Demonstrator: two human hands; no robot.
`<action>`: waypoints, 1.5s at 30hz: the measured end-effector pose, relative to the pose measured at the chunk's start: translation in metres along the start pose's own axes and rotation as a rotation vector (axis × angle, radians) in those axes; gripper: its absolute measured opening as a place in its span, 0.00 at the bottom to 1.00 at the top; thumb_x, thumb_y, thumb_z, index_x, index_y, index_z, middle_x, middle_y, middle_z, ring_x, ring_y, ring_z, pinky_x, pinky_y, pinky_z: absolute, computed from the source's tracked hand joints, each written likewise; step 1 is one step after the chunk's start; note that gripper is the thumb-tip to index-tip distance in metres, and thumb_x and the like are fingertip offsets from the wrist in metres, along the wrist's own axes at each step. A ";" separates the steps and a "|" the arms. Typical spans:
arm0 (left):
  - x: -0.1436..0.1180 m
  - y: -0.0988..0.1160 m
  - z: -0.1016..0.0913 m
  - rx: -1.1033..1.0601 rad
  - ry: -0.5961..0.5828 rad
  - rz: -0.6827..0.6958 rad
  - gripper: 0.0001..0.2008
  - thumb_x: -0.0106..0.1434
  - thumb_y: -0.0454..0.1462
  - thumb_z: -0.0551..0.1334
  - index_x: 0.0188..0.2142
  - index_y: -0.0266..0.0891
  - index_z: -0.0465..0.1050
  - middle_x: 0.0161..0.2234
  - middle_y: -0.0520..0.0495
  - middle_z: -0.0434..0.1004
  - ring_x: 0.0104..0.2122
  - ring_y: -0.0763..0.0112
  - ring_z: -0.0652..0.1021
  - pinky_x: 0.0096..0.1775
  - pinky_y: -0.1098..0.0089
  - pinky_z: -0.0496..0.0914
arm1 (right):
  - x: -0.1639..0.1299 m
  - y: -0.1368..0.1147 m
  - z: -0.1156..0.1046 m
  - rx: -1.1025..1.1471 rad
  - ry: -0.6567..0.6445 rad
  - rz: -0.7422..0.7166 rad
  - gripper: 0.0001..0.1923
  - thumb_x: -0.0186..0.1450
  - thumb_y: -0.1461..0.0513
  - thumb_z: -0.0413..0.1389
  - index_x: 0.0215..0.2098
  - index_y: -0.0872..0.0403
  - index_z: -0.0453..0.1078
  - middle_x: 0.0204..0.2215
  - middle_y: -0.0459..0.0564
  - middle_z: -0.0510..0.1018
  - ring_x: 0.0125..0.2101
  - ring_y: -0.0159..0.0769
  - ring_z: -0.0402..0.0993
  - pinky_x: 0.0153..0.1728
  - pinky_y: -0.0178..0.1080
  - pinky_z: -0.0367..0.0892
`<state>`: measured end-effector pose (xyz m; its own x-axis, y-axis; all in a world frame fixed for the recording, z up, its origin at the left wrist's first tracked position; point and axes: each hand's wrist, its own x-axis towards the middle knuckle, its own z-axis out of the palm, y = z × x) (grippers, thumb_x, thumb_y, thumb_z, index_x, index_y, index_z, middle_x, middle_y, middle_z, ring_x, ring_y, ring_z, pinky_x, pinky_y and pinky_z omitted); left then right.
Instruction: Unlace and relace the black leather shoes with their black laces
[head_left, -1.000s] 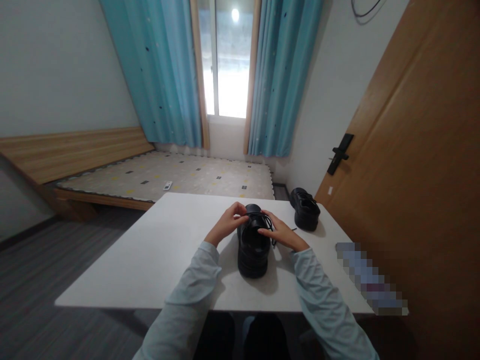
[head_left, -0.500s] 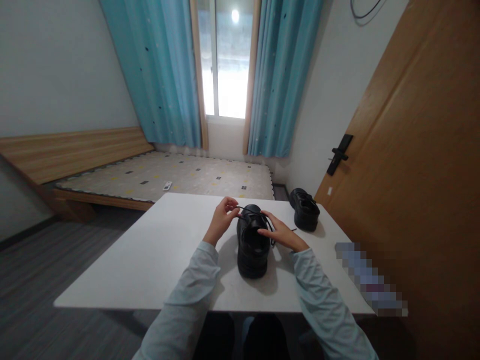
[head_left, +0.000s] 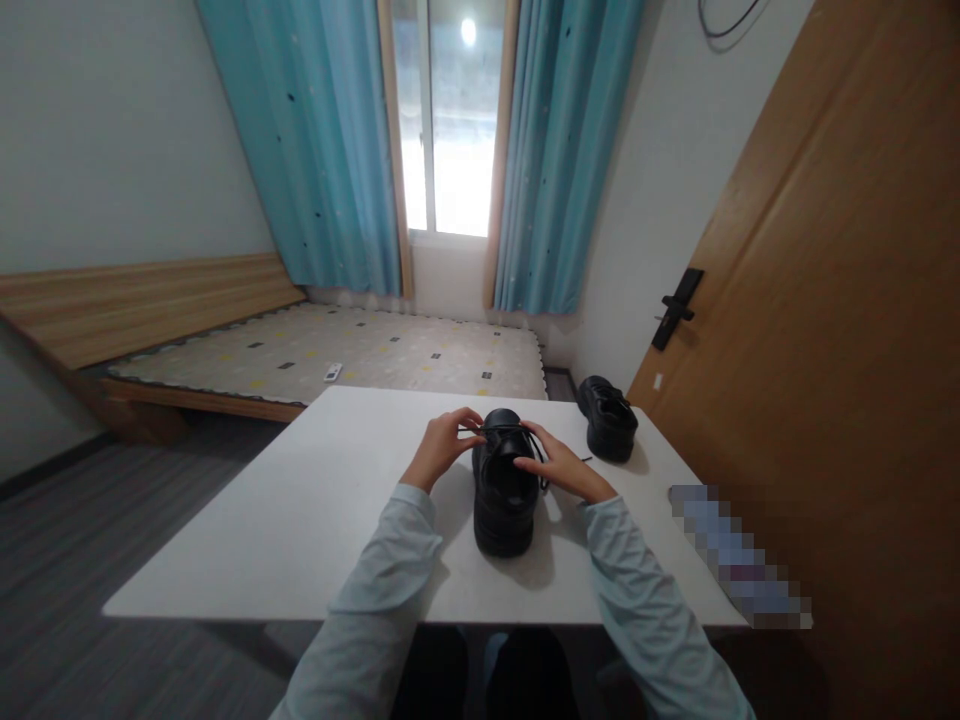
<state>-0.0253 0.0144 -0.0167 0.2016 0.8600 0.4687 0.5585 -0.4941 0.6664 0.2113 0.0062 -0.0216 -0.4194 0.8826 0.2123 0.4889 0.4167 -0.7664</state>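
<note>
The left hand (head_left: 441,448), which half a second ago was lifting the black lace (head_left: 517,432) outward, is drawing back in, fingers pinching it, while the right hand (head_left: 564,468) is pressing the shoe (head_left: 504,492) mid-counter (head_left: 300,520), suggesting the lacing is tightening.

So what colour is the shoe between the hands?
Black all over, laces included: the shoe shows best in the head view.
</note>
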 end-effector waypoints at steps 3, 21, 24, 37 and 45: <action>0.000 0.000 0.000 0.059 -0.034 -0.024 0.08 0.54 0.36 0.66 0.35 0.41 0.72 0.31 0.50 0.79 0.35 0.67 0.78 0.39 0.68 0.69 | 0.000 0.001 0.000 0.004 -0.004 0.006 0.40 0.54 0.48 0.61 0.60 0.53 0.57 0.60 0.57 0.62 0.60 0.48 0.57 0.61 0.51 0.50; 0.000 -0.006 -0.003 0.238 0.283 -0.246 0.07 0.55 0.31 0.60 0.35 0.38 0.69 0.30 0.49 0.74 0.28 0.71 0.74 0.34 0.70 0.66 | 0.000 0.006 0.001 -0.016 0.001 0.004 0.41 0.54 0.47 0.60 0.61 0.53 0.55 0.61 0.58 0.61 0.60 0.47 0.57 0.61 0.51 0.50; -0.001 -0.005 -0.004 0.237 0.344 -0.260 0.07 0.56 0.31 0.59 0.35 0.38 0.69 0.30 0.49 0.74 0.28 0.71 0.74 0.34 0.70 0.66 | 0.000 0.007 0.001 -0.016 0.007 -0.001 0.41 0.54 0.47 0.60 0.61 0.53 0.56 0.60 0.58 0.61 0.60 0.47 0.57 0.61 0.51 0.50; 0.002 -0.009 -0.005 0.237 0.570 -0.256 0.06 0.56 0.31 0.58 0.35 0.38 0.70 0.30 0.49 0.72 0.28 0.70 0.73 0.35 0.69 0.67 | 0.000 0.008 0.002 -0.027 0.001 -0.011 0.42 0.55 0.46 0.59 0.61 0.54 0.55 0.61 0.58 0.60 0.61 0.47 0.56 0.61 0.49 0.49; 0.001 -0.010 -0.007 0.194 0.643 -0.236 0.07 0.56 0.32 0.58 0.36 0.38 0.69 0.31 0.49 0.72 0.29 0.70 0.73 0.35 0.69 0.69 | -0.001 0.006 0.000 -0.026 -0.006 -0.010 0.41 0.55 0.46 0.59 0.61 0.54 0.55 0.61 0.58 0.60 0.60 0.46 0.56 0.61 0.49 0.49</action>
<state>-0.0359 0.0197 -0.0189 -0.4235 0.6665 0.6135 0.6738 -0.2209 0.7051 0.2144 0.0079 -0.0266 -0.4285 0.8772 0.2164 0.5040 0.4309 -0.7485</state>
